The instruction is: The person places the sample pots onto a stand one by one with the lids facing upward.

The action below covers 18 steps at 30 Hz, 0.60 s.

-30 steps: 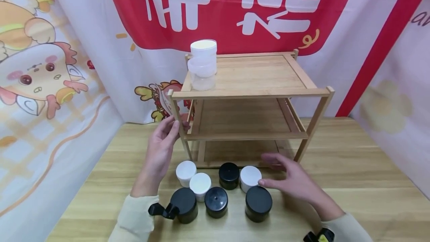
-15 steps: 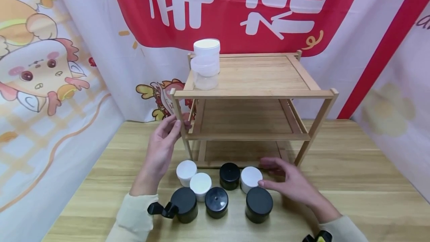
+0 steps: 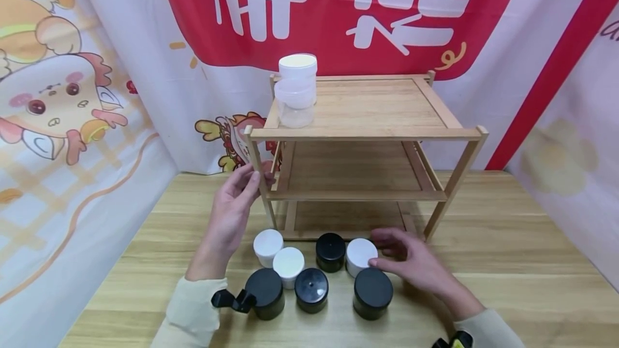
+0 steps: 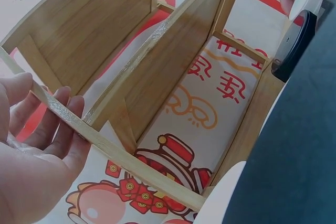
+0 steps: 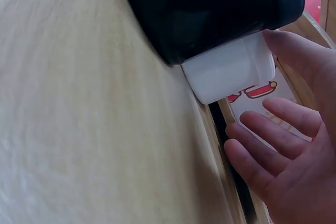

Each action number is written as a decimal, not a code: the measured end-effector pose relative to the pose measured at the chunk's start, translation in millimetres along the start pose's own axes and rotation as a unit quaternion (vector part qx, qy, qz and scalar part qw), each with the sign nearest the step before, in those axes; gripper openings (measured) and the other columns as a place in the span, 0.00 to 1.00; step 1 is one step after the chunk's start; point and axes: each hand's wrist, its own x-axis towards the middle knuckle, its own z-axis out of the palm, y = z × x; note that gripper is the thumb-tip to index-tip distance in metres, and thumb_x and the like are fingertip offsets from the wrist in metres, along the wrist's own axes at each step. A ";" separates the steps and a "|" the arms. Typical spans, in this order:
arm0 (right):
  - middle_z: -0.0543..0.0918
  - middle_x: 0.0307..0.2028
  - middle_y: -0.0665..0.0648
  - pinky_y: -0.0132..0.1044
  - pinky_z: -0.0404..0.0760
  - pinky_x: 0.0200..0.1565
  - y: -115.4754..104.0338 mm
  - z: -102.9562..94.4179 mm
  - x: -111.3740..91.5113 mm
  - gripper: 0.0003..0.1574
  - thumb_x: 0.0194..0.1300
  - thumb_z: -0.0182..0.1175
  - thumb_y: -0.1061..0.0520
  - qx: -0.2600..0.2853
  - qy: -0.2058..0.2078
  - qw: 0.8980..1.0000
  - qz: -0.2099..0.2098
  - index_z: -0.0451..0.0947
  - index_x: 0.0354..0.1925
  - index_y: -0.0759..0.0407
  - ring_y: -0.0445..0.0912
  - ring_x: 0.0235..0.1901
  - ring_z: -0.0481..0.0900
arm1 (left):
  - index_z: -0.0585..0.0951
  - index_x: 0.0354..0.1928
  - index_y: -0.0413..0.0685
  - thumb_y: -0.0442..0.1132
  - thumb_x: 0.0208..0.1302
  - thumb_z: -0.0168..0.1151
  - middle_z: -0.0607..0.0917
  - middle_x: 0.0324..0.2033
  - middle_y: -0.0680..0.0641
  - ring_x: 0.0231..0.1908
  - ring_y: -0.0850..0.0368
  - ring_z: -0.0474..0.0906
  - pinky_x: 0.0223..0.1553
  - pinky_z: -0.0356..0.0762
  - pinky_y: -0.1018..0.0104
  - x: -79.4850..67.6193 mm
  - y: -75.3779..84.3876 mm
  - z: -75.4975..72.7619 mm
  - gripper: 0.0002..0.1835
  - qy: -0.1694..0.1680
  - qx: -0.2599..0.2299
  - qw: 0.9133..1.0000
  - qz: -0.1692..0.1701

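My left hand (image 3: 232, 203) holds the front left post of a wooden shelf rack (image 3: 367, 133), its fingers behind the post in the left wrist view. Close to the rack's front right, my right hand (image 3: 411, 259) has its thumb at the lid of a white jar (image 3: 360, 256). Its other fingers are loosely bent and spread around nothing in the right wrist view. Beside that jar stand a glossy black jar (image 3: 331, 252) and, nearer, a matte black jar (image 3: 372, 293). Two white jars (image 3: 288, 266) and two dark jars (image 3: 311, 290) stand further left.
On the rack's top left stand a clear tub (image 3: 294, 103) and a white-lidded tub (image 3: 298, 66) behind it. The rack's lower shelves (image 3: 355, 168) lie under the top one. Printed cloth (image 3: 159, 69) hangs behind the wooden table (image 3: 508, 262).
My right hand has shifted slightly left towards the white jar. The left hand keeps its place on the post. The head view has shifted a little.
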 end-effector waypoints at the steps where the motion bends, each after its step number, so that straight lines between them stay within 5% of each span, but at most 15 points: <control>1: 0.85 0.64 0.61 0.39 0.86 0.61 0.1 0.4 -0.2 0.40 0.66 0.77 0.46 0.002 0.000 1.000 -0.002 0.77 0.69 0.59 0.54 0.60 0.86 | 0.76 0.71 0.49 0.41 0.85 0.55 0.86 0.56 0.57 0.60 0.58 0.81 0.73 0.74 0.59 -0.1 -0.1 0.0 0.19 0.000 0.000 1.000 -0.001; 18: 0.88 0.60 0.56 0.33 0.83 0.59 -6.5 6.3 -0.3 0.30 0.75 0.69 0.45 0.003 -0.016 1.000 0.019 0.80 0.68 0.56 0.51 0.60 0.84 | 0.75 0.71 0.48 0.40 0.85 0.55 0.85 0.57 0.57 0.61 0.58 0.80 0.71 0.77 0.64 -0.1 0.3 0.6 0.19 0.004 0.001 1.000 -0.005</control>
